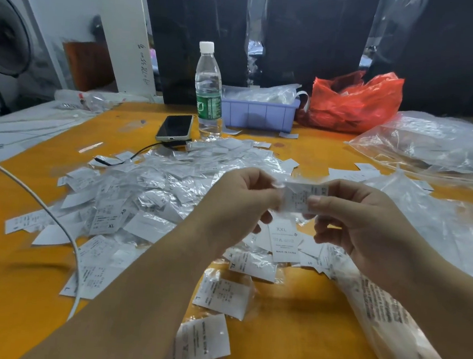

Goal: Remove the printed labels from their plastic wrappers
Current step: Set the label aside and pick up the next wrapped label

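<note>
I see the orange table (287, 341) spread across its middle with a pile of wrapped labels (154, 189). A red bag (353, 103) and lilac tray (259, 114) sit at its far edge, a water bottle (208, 91) beside them. Above the near half, my left hand (236, 205) and right hand (365, 228) each pinch one wrapped label (299, 197) between them.

Two hands above a table strewn with labels.
Left hand (238, 205) and right hand (359, 227) hold a plastic-wrapped printed label (299, 197) between them, above the orange wooden table (287, 335). Behind: clear water bottle (208, 91), black smartphone (175, 128) to its left, lilac plastic tray (259, 115) to its right.
</note>
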`<move>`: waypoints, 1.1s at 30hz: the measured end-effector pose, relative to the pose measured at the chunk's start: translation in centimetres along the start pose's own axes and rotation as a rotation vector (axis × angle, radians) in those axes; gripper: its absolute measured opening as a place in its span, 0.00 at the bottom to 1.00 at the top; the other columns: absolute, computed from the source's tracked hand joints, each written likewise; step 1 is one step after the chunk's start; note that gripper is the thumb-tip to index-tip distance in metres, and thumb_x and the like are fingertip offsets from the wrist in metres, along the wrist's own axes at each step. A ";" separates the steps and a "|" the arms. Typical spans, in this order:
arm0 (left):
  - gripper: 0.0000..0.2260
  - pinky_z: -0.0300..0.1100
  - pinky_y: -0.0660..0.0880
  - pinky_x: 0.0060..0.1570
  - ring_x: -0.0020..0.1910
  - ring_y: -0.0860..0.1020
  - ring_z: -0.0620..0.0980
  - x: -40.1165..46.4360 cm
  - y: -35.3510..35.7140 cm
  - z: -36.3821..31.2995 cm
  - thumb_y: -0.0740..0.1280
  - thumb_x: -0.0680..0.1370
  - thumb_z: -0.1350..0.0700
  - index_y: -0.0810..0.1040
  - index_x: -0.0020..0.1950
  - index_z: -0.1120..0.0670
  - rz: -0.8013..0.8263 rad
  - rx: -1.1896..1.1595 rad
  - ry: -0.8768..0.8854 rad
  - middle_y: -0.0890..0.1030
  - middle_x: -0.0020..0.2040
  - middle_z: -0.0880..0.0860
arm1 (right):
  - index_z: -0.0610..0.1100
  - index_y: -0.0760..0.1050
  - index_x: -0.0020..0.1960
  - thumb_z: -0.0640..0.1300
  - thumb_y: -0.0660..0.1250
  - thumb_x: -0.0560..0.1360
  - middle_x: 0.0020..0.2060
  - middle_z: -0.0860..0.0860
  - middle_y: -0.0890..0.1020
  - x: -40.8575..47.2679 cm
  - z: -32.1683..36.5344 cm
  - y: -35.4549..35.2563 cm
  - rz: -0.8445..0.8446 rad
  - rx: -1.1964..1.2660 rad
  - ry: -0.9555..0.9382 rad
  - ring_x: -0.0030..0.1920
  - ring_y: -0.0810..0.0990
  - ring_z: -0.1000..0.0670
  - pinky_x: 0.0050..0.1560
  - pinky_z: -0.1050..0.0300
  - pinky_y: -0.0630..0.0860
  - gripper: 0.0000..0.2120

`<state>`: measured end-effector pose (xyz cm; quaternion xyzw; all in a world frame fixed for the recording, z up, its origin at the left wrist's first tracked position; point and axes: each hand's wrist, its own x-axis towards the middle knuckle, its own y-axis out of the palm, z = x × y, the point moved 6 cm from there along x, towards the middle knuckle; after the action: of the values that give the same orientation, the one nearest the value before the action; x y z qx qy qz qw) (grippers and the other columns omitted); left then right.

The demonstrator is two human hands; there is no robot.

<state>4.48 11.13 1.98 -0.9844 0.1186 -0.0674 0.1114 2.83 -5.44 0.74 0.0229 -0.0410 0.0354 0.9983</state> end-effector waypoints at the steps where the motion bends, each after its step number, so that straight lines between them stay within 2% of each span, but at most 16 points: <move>1: 0.01 0.37 0.73 0.31 0.32 0.77 0.44 -0.1 0.1 0.0 0.70 0.76 0.60 0.80 0.46 0.57 0.009 0.010 -0.004 0.80 0.34 0.48 | 0.39 0.80 0.43 0.34 0.70 0.72 0.33 0.44 0.81 0.0 -0.1 0.1 0.024 -0.007 0.005 0.30 0.77 0.51 0.29 0.59 0.77 0.02; 4: 0.03 0.35 0.72 0.30 0.30 0.76 0.42 0.1 0.1 0.3 0.72 0.75 0.59 0.80 0.45 0.57 0.006 0.024 -0.009 0.80 0.33 0.47 | 0.38 0.80 0.44 0.40 0.72 0.66 0.33 0.43 0.81 0.0 -0.4 0.4 0.072 -0.026 0.024 0.30 0.77 0.50 0.30 0.59 0.77 0.08; 6: 0.04 0.33 0.71 0.29 0.29 0.75 0.41 0.2 -0.1 0.3 0.73 0.74 0.57 0.80 0.42 0.56 -0.008 0.023 0.003 0.79 0.31 0.47 | 0.38 0.80 0.46 0.41 0.72 0.66 0.34 0.43 0.82 0.1 -0.5 0.3 0.046 -0.010 0.028 0.30 0.77 0.51 0.30 0.58 0.77 0.11; 9: 0.06 0.31 0.70 0.28 0.28 0.75 0.41 0.3 -1.4 0.2 0.73 0.75 0.56 0.79 0.40 0.54 -0.112 0.033 0.026 0.79 0.31 0.46 | 0.41 0.78 0.48 0.38 0.68 0.75 0.35 0.45 0.83 0.1 -0.1 -0.2 -0.070 -0.025 -0.009 0.30 0.77 0.51 0.30 0.57 0.78 0.03; 12: 0.05 0.37 0.73 0.33 0.35 0.78 0.44 0.4 -3.3 -0.1 0.71 0.76 0.52 0.78 0.42 0.51 -0.315 0.312 0.089 0.80 0.36 0.47 | 0.45 0.77 0.52 0.38 0.66 0.77 0.39 0.48 0.84 -0.3 0.7 -0.3 -0.119 -0.297 -0.109 0.35 0.80 0.51 0.36 0.55 0.80 0.05; 14: 0.04 0.40 0.74 0.35 0.39 0.78 0.46 0.3 -4.1 -0.1 0.69 0.76 0.53 0.77 0.41 0.50 -0.417 0.439 0.096 0.80 0.38 0.47 | 0.50 0.76 0.54 0.39 0.66 0.77 0.42 0.53 0.83 -0.6 0.7 0.4 -0.075 -0.545 -0.162 0.41 0.81 0.53 0.43 0.54 0.80 0.08; 17: 0.04 0.43 0.76 0.37 0.40 0.77 0.45 0.3 -4.9 0.3 0.66 0.77 0.55 0.76 0.42 0.49 -0.506 0.541 0.065 0.79 0.39 0.46 | 0.55 0.75 0.58 0.44 0.67 0.77 0.50 0.61 0.79 -0.9 -0.1 1.2 0.009 -0.871 -0.177 0.49 0.78 0.59 0.53 0.57 0.76 0.12; 19: 0.03 0.39 0.73 0.36 0.42 0.76 0.41 0.4 -4.7 0.4 0.65 0.77 0.56 0.76 0.46 0.48 -0.483 0.563 0.066 0.78 0.43 0.45 | 0.57 0.72 0.63 0.47 0.67 0.76 0.59 0.60 0.75 -0.9 -0.9 1.5 0.074 -0.984 -0.144 0.57 0.73 0.60 0.59 0.59 0.71 0.17; 21: 0.05 0.37 0.70 0.36 0.43 0.75 0.40 0.4 -4.0 0.3 0.66 0.77 0.56 0.76 0.50 0.47 -0.418 0.550 0.097 0.77 0.46 0.44 | 0.59 0.67 0.67 0.53 0.67 0.75 0.67 0.59 0.68 -0.8 -1.5 1.9 0.156 -1.082 -0.114 0.67 0.65 0.59 0.63 0.61 0.64 0.22; 23: 0.06 0.37 0.70 0.37 0.43 0.75 0.40 0.3 -3.1 -0.1 0.68 0.76 0.56 0.76 0.48 0.44 -0.341 0.521 0.132 0.76 0.46 0.42 | 0.60 0.63 0.71 0.58 0.66 0.75 0.73 0.61 0.60 -0.8 -1.9 2.2 0.234 -1.180 -0.106 0.73 0.53 0.58 0.70 0.56 0.57 0.26; 25: 0.10 0.37 0.71 0.38 0.42 0.75 0.41 0.0 -2.5 -0.3 0.67 0.74 0.58 0.76 0.46 0.42 -0.294 0.502 0.149 0.76 0.46 0.41 | 0.59 0.61 0.73 0.62 0.63 0.76 0.76 0.61 0.54 -0.8 -2.3 2.5 0.285 -1.239 -0.079 0.75 0.47 0.57 0.73 0.52 0.53 0.28; 27: 0.11 0.36 0.70 0.37 0.41 0.75 0.41 -0.1 -2.1 -0.5 0.67 0.73 0.60 0.75 0.46 0.42 -0.277 0.512 0.161 0.76 0.45 0.42 | 0.57 0.65 0.72 0.61 0.62 0.77 0.75 0.60 0.58 -0.8 -2.4 2.6 0.281 -1.237 -0.090 0.74 0.50 0.55 0.71 0.55 0.54 0.25; 30: 0.12 0.34 0.67 0.35 0.39 0.74 0.40 -0.1 -1.8 -0.6 0.66 0.73 0.61 0.75 0.42 0.42 -0.259 0.531 0.154 0.76 0.44 0.41 | 0.53 0.75 0.62 0.54 0.65 0.77 0.66 0.60 0.69 -0.8 -1.7 2.7 0.216 -1.198 -0.188 0.68 0.62 0.53 0.60 0.62 0.60 0.15; 33: 0.15 0.35 0.66 0.33 0.39 0.73 0.40 0.1 -1.8 -0.3 0.64 0.73 0.64 0.75 0.40 0.42 -0.249 0.582 0.119 0.75 0.42 0.42 | 0.51 0.79 0.57 0.49 0.66 0.77 0.59 0.60 0.73 -0.7 -1.2 2.6 0.163 -1.152 -0.254 0.63 0.67 0.54 0.58 0.63 0.62 0.10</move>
<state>4.89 12.79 2.70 -0.9125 -0.0205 -0.1691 0.3720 2.06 -2.83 -0.45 -0.5216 -0.1745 0.0810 0.8313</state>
